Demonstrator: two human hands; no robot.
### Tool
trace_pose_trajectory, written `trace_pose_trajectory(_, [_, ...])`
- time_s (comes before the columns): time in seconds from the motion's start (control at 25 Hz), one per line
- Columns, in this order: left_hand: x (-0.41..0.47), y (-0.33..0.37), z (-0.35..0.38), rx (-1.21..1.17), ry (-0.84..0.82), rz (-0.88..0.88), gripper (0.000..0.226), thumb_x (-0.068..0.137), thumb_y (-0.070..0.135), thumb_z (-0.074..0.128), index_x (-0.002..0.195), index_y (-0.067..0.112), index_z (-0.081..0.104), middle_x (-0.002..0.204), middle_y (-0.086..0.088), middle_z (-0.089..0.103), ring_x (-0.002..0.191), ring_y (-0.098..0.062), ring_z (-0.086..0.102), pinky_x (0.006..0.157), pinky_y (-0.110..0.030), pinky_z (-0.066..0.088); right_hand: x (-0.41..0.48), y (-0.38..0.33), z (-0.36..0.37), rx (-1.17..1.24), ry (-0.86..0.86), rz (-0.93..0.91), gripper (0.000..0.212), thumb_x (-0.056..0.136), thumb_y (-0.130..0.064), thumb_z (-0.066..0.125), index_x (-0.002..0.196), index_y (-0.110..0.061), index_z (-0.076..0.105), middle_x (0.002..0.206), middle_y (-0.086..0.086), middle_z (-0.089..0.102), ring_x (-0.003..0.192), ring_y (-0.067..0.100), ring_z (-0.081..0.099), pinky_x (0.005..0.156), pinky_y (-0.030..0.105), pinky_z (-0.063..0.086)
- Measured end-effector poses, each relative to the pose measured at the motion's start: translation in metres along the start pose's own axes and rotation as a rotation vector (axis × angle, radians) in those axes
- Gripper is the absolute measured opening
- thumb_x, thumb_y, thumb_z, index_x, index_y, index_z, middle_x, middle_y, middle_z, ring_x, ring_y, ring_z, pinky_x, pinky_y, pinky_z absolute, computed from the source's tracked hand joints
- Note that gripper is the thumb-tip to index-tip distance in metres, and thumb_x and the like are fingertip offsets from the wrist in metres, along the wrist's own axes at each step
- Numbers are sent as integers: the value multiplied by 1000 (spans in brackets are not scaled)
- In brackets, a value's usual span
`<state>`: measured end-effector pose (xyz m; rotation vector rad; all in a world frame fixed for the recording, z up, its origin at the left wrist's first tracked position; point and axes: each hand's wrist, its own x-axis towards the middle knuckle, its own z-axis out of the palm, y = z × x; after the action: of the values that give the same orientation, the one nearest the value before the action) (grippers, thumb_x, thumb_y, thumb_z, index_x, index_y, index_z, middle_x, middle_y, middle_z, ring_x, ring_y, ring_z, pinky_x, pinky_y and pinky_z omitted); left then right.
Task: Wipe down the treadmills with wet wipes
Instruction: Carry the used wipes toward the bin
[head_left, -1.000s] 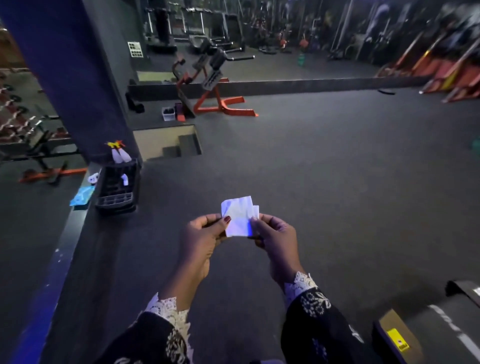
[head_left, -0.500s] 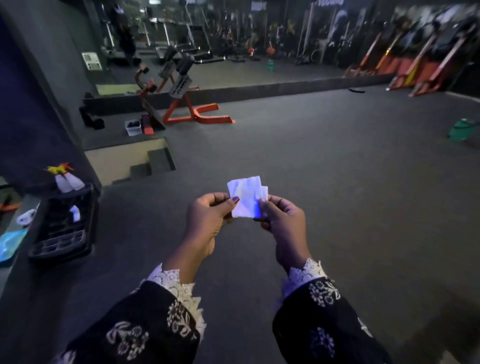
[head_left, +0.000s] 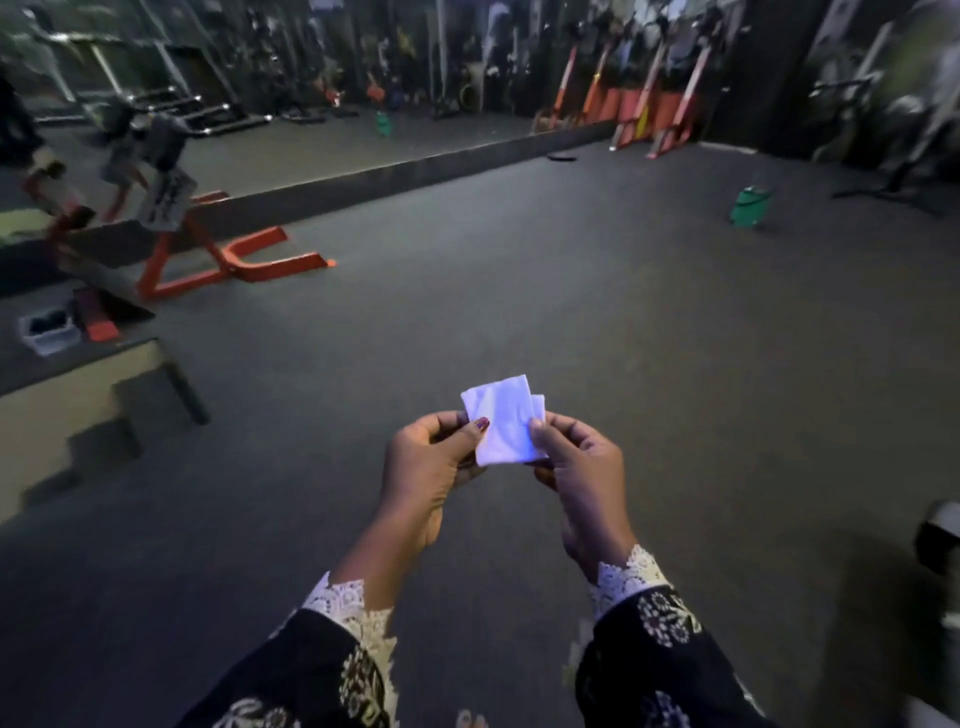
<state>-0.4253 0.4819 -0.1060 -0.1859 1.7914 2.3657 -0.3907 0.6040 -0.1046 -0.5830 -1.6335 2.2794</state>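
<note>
Pinching the limp, featherlight folded wet wipe (head_left: 505, 422) by its side edges, I'm holding it between my left hand (head_left: 427, 467) and right hand (head_left: 581, 467).

Wet wipe (head_left: 503, 422): white, thin cloth-like sheet, folded; matt, softly creased.
Sleeves (head_left: 317, 675): black woven cloth with pale embroidered flowers; cuffs of white openwork lace.
Left hand (head_left: 428, 470), thumbnail: dark red polish, faint sheen.
Floor (head_left: 623, 338): dark grey, matt, fine-grained, rubber-like.
Bench frame (head_left: 228, 260): orange-painted metal tube, smooth, satin finish.
Bucket (head_left: 750, 202): green, looks plastic, smooth; blurred.
Tray (head_left: 47, 335): white, looks plastic, smooth rim.
Step block (head_left: 78, 400): pale face, smooth and matt; material unclear.
</note>
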Motion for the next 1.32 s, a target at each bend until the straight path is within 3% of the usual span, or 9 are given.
trace_pose_trajectory(0.24, [201,18,74,39,-179,-60,13,85,-7,64,96,-1,64,79,-10,70,60,-10,67,58,-23,58,193,-21,39,139,158,-36,9,87,-1,63,82,-8,67,61,0,64,49,6,50,44,14,39])
trace_pose_trajectory(0.44, [347,53,137,30,-226,23,11,83,-5,66,92,1,64,77,-8,72,64,-14,67,56,-23,56,334,-65,54,120,193,-112,8,86,0,63,93,2,66,65,3,67,48,2,55,44,13,41])
trace_pose_trajectory(0.56, [438,45,168,65,-281,-13,11,83,-5,66,93,-1,65,79,-11,73,65,-16,66,56,-22,55,426,-66,61,74,204,-142,10,84,1,65,93,7,66,68,6,67,48,2,56,44,13,41])
trace_pose_trajectory(0.88, [715,60,304,113,-395,-17,7,82,-4,68,85,2,66,71,-7,71,61,-14,65,55,-21,54,716,-98,77,-2,300,-173,5,83,0,66,87,1,70,68,3,68,52,2,55,47,12,40])
trace_pose_trajectory(1.08, [858,66,419,162,-530,-55,7,80,-6,69,80,1,66,69,-10,70,57,-12,63,53,-20,52,875,-133,44,54,405,-158,9,83,-3,66,91,-1,71,76,10,71,66,15,56,53,21,40])
trace_pose_trajectory(1.32, [1014,15,586,190,-625,-145,11,78,-5,70,76,4,63,62,-5,67,51,-8,60,49,-16,49,1076,-153,-50,136,521,-153,10,83,-1,66,91,0,71,79,13,71,66,15,59,55,22,45])
